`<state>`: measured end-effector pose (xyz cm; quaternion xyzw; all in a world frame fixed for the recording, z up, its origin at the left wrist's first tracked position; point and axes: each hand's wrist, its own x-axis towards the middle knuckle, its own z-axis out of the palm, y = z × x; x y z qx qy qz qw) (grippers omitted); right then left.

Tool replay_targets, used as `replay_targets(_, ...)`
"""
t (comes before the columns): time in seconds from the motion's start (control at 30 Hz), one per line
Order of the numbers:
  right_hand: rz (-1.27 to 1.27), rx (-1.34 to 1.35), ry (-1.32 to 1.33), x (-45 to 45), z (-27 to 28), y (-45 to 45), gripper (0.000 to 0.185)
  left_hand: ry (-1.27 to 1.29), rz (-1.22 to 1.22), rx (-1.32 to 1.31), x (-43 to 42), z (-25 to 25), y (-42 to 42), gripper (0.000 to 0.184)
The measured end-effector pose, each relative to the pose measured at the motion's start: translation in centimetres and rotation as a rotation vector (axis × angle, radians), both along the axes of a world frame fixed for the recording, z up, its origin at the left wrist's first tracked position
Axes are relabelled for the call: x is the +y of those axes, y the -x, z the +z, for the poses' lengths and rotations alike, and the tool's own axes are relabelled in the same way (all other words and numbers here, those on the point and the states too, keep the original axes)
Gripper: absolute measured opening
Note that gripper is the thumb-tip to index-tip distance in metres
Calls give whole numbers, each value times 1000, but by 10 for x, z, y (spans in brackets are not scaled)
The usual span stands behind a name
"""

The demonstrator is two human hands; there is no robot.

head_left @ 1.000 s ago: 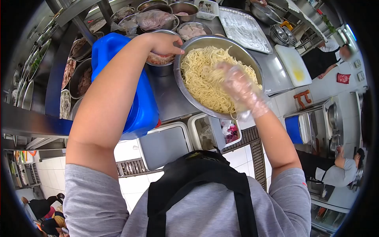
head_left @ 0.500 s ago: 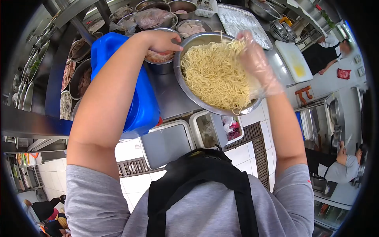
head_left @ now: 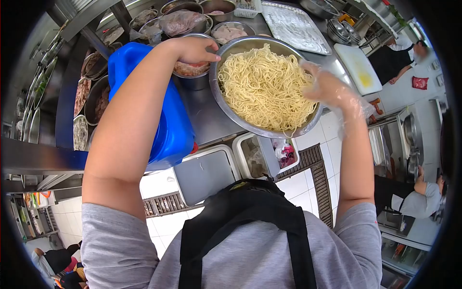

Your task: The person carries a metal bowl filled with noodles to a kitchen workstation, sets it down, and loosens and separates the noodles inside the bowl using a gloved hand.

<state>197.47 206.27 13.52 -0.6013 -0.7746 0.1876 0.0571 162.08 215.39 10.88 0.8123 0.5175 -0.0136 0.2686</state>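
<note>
A large metal bowl (head_left: pixel 222 110) full of pale yellow noodles (head_left: pixel 264 91) stands at the counter's edge. My left hand (head_left: pixel 195 49) is bare and grips the bowl's upper left rim, thumb at the rim and the other fingers bent. On the bowl's right side, my right hand (head_left: pixel 327 85) wears a clear plastic glove; its fingers are apart and its fingertips are at the right edge of the noodles. I see no clump of noodles lifted in it. Some strands hang over the front rim.
A blue jug (head_left: pixel 168 130) stands left of the bowl. Behind are bowls of meat (head_left: pixel 230 32), a metal tray (head_left: pixel 294 29) and a white cutting board (head_left: pixel 357 71). Below the counter are a grey-lidded bin (head_left: pixel 204 176) and an open bin (head_left: pixel 251 159). Other people stand at the right and lower left.
My right hand has moved from over the noodles, where it lifted some strands, to the bowl's right side, and those strands are no longer in it. My left hand has stayed at the rim.
</note>
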Motion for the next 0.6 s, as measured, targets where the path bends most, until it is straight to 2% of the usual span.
replay_targets(0.03, 1, 283, -42, -3, -15, 3, 75, 8, 6, -30, 1, -3, 0, 59)
replay_targets(0.07, -6, 281, -43, -4, -32, 11, 75, 17, 9, -60, 2, -5, -1, 58)
replay_targets(0.1, 43, 108, -213, -5, -51, 22, 75, 17, -1, -61, 0, -2, -3, 58)
replay_targets(0.17, 75, -68, -385, 5, -88, 16, 75, 121, 22, 16, -5, 10, -8, 58)
replay_targets(0.2, 54, 275, -244, 27, -103, 1, 73, 123, 22, 15, -2, 6, -7, 57)
replay_targets(0.27, 177, 208, -538, 28, -90, 2, 62, 108, 16, 40, -6, 11, -8, 56)
replay_targets(0.3, 171, 204, -545, 30, -77, 1, 62, 100, 18, 62, -7, 14, -9, 56)
replay_targets(0.37, -82, 359, -216, 45, -52, 2, 54, 91, 25, 58, -5, 14, -7, 54)
replay_targets(0.4, -75, 354, -215, 39, -34, 5, 54, 67, 10, 60, -5, 13, -6, 55)
replay_targets(0.5, -149, 1040, -61, 11, 17, 15, 60, 64, 5, 48, -5, 11, -4, 56)
replay_targets(0.6, -12, 941, -40, 14, 11, 1, 69, 52, -6, 41, -6, 10, -4, 57)
